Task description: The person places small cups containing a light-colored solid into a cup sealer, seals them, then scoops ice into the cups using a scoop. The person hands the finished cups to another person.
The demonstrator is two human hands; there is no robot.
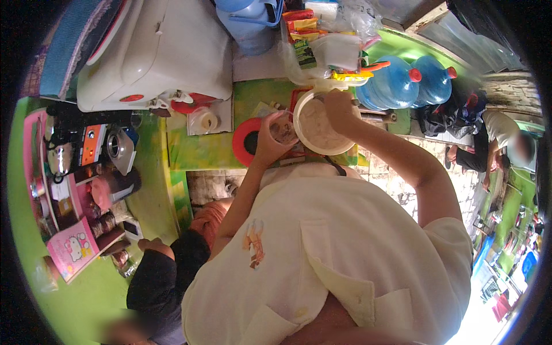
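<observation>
My left hand (268, 140) is wrapped around a clear cup (283, 129), its open mouth facing up. Some brownish contents show inside the cup, too blurred to name. Right beside it, a round white tub (305, 133) holds a pale, cloudy substance. My right hand (338, 110) reaches over the tub with its fingers curled near the far rim. Whether those fingers hold anything is hidden. Close to my left wrist lies a round red-rimmed object (238, 144) with a dark centre, partly covered by the hand.
Behind the tub stands a clear plastic bin (293, 71) of sachets. Large blue water bottles (390, 84), a blue jug (250, 30) and a white cooler box (172, 56) surround the green table (202, 151). A person's dark sleeve (151, 276) is at left; another person (500, 125) is far right.
</observation>
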